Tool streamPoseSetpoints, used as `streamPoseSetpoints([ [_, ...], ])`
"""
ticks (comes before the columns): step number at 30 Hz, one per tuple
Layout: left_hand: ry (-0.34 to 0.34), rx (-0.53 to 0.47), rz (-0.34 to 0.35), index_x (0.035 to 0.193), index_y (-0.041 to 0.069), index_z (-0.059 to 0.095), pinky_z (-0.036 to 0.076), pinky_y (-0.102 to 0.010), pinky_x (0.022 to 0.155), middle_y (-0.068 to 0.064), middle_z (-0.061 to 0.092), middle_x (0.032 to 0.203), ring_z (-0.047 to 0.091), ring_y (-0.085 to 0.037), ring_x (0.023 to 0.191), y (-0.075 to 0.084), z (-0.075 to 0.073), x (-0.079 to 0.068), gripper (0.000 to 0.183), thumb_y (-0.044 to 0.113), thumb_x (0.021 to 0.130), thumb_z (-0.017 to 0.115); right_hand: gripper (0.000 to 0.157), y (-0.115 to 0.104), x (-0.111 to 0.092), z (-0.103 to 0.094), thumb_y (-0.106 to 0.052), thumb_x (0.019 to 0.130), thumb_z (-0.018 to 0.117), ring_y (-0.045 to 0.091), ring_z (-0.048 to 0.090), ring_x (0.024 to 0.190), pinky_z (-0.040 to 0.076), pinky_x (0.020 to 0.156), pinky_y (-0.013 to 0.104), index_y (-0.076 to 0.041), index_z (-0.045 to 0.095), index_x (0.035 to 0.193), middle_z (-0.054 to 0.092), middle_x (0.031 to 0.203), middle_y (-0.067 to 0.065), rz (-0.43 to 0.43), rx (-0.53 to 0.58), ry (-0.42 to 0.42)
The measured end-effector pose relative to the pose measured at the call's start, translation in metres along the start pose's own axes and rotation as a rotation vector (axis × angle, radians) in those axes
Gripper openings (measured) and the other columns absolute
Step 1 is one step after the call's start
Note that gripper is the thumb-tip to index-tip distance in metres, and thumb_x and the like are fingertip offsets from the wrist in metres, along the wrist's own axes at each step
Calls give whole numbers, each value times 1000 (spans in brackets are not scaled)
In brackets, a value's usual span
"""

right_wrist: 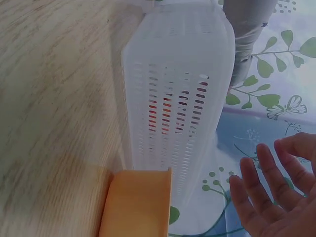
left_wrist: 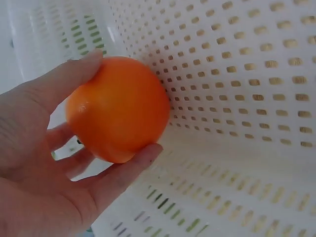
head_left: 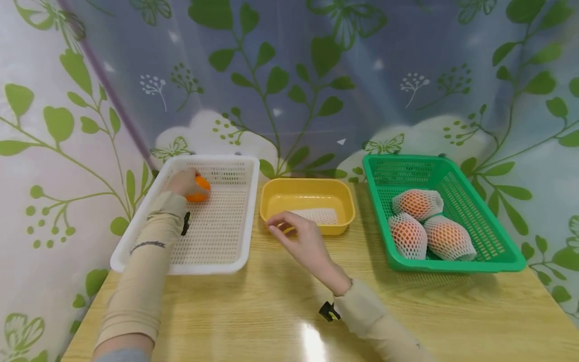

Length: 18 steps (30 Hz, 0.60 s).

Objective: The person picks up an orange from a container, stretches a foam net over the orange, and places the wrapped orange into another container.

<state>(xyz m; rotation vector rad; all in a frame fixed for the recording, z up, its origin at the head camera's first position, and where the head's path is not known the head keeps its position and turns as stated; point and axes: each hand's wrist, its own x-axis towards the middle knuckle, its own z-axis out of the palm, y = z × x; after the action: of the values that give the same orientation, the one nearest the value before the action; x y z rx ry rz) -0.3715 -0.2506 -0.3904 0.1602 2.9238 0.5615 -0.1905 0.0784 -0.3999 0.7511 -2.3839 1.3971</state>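
Observation:
In the far left part of the white plastic basket (head_left: 217,269), my left hand (head_left: 182,182) grips a smooth round orange (left_wrist: 121,108). The left wrist view has the thumb on one side of the fruit and the fingers around the other, close to the basket's perforated surface. My right hand (head_left: 304,241) hovers by the front left rim of the yellow tub (head_left: 307,187), holding nothing, its fingers loosely bent. Inside that tub lies a white foam net sleeve (head_left: 318,216). In the right wrist view the fingers (right_wrist: 269,173) are spread a little.
A green basket (head_left: 457,266) at the right holds three fruits in white foam nets (head_left: 448,236). All the containers stand on a wooden table (head_left: 253,311). Behind them hangs a leaf-patterned curtain (head_left: 289,115).

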Motion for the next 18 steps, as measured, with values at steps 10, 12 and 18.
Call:
streamPoseSetpoints([
  [10, 30, 4, 57, 131, -12, 50, 56, -36, 61, -34, 61, 119, 65, -34, 79, 31, -26, -27, 68, 36, 89, 73, 20, 3, 1, 10, -12, 96, 71, 21, 71, 95, 60, 77, 30, -7, 69, 115, 73, 113, 5, 35, 33, -27],
  [12, 43, -31, 62, 133, -10, 47, 55, -33, 57, -33, 60, 119, 66, -33, 74, 42, -33, -38, 70, 39, 90, 72, 24, 3, 1, 12, -12, 96, 71, 24, 71, 95, 61, 78, 35, -5, 68, 119, 71, 117, 8, 36, 58, -36],
  [18, 77, -166, 112, 147, 1, 39, 57, -41, 75, -30, 53, 128, 65, -36, 90, 79, -36, -76, 73, 43, 95, 67, 35, 3, 3, 20, -11, 96, 71, 29, 70, 100, 60, 83, 44, -4, 62, 129, 68, 125, 15, 73, 129, -66],
])
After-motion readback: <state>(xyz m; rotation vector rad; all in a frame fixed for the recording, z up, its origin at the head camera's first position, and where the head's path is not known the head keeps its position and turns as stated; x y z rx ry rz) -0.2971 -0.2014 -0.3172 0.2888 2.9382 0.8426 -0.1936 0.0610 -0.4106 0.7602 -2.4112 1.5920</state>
